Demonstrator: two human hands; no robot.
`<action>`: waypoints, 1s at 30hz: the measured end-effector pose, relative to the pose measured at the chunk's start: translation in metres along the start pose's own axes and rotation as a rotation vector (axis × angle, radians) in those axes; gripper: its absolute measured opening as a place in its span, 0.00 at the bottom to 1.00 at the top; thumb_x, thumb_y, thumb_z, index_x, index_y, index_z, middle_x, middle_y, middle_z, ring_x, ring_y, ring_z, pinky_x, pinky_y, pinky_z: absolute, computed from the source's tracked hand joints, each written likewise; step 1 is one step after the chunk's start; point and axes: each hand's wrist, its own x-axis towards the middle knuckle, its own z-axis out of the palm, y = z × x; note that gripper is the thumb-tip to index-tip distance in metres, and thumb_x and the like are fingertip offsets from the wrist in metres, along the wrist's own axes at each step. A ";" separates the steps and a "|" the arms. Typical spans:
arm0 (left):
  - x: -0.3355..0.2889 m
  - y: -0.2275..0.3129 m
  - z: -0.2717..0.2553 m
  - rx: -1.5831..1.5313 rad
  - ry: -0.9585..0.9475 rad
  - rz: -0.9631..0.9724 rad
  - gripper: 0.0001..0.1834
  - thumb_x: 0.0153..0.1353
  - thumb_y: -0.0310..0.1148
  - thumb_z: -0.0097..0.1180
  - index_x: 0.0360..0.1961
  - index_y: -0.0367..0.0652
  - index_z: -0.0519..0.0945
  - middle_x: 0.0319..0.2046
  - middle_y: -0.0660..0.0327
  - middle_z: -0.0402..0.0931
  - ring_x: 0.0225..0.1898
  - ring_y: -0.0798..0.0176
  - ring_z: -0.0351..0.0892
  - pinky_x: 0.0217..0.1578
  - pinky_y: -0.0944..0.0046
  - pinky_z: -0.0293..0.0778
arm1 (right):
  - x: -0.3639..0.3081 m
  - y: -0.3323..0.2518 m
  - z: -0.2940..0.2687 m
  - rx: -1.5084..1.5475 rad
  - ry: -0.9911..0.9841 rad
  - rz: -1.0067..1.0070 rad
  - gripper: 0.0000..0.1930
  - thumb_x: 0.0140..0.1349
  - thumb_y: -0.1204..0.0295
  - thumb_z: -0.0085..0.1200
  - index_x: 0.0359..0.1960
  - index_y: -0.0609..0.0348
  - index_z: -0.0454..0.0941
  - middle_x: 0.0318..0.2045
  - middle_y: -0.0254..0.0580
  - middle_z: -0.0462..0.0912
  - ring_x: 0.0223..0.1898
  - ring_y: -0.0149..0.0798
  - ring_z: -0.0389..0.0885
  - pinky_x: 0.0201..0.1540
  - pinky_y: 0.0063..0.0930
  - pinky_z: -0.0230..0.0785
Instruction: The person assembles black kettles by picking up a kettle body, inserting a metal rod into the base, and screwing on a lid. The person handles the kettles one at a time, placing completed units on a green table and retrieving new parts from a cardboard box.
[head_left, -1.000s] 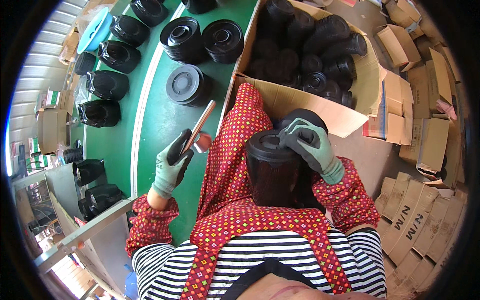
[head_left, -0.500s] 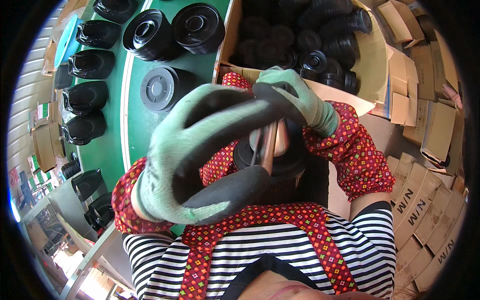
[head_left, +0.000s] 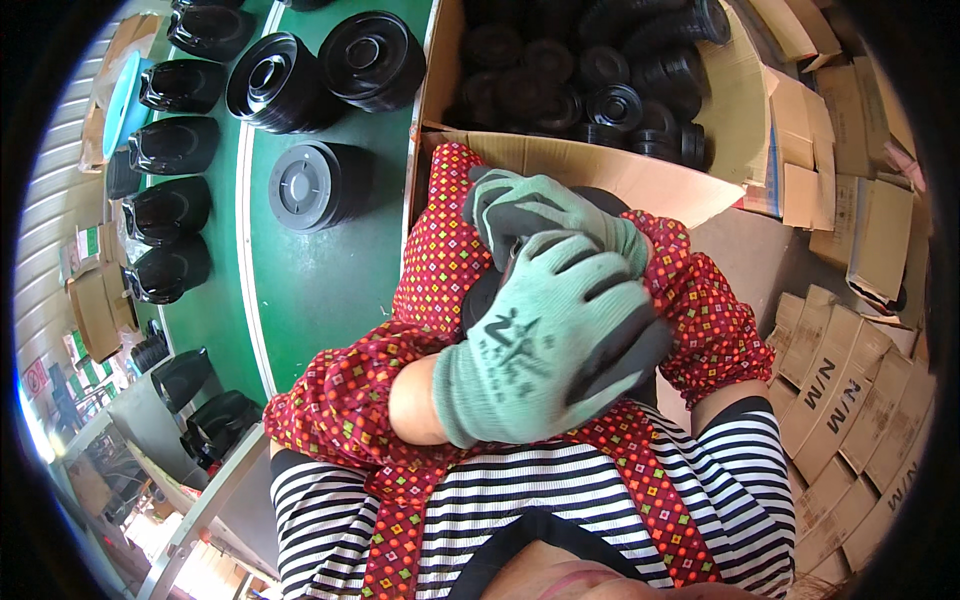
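In front of my chest both hands, in green knit gloves with dark palms, are close together above a black round plastic part (head_left: 478, 304), of which only the left edge shows. My left hand (head_left: 560, 345) is nearer me, its fingers curled over to the right, and what they hold is hidden. Just beyond it, my right hand (head_left: 550, 212) has its fingers bent round something I cannot make out. A small dark, shiny bit shows between the two hands. Red patterned sleeves cover both forearms.
On the green table (head_left: 330, 285) at left stand a grey-topped round part (head_left: 305, 186), two black stacks (head_left: 372, 60) and a row of glossy black housings (head_left: 168, 208). Ahead is an open carton (head_left: 600, 165) of black round parts. Flattened cartons (head_left: 835, 390) lie at right.
My left hand has swung right and turned back-up over the black part. The shiny rod-like thing seen in it before is now covered. My right hand has shifted slightly nearer and left.
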 end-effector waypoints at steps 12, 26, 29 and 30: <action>0.025 0.036 -0.044 0.130 -0.150 -0.082 0.26 0.66 0.43 0.58 0.54 0.29 0.81 0.52 0.40 0.77 0.56 0.37 0.75 0.63 0.39 0.67 | 0.019 -0.014 0.003 -0.096 -0.064 0.012 0.26 0.68 0.62 0.61 0.65 0.56 0.76 0.61 0.50 0.76 0.66 0.57 0.72 0.73 0.55 0.59; -0.025 0.009 -0.076 0.574 -0.382 -0.511 0.48 0.65 0.36 0.65 0.80 0.32 0.53 0.72 0.30 0.62 0.72 0.29 0.65 0.73 0.43 0.65 | 0.045 -0.066 0.016 -0.564 0.072 0.352 0.14 0.69 0.57 0.56 0.38 0.53 0.86 0.34 0.44 0.84 0.41 0.49 0.82 0.49 0.47 0.67; -0.040 -0.021 -0.088 0.329 -0.331 -0.539 0.49 0.63 0.32 0.65 0.81 0.35 0.53 0.63 0.35 0.75 0.60 0.31 0.79 0.61 0.46 0.76 | 0.051 -0.096 0.008 -0.735 0.011 0.385 0.14 0.66 0.57 0.60 0.43 0.52 0.86 0.32 0.42 0.81 0.37 0.48 0.79 0.47 0.46 0.66; -0.047 -0.036 -0.091 0.388 -0.343 -0.424 0.53 0.58 0.39 0.71 0.79 0.33 0.56 0.60 0.39 0.77 0.54 0.40 0.84 0.53 0.49 0.81 | 0.052 -0.107 0.005 -0.740 -0.034 0.415 0.15 0.64 0.61 0.61 0.47 0.54 0.85 0.35 0.43 0.81 0.40 0.49 0.79 0.49 0.47 0.67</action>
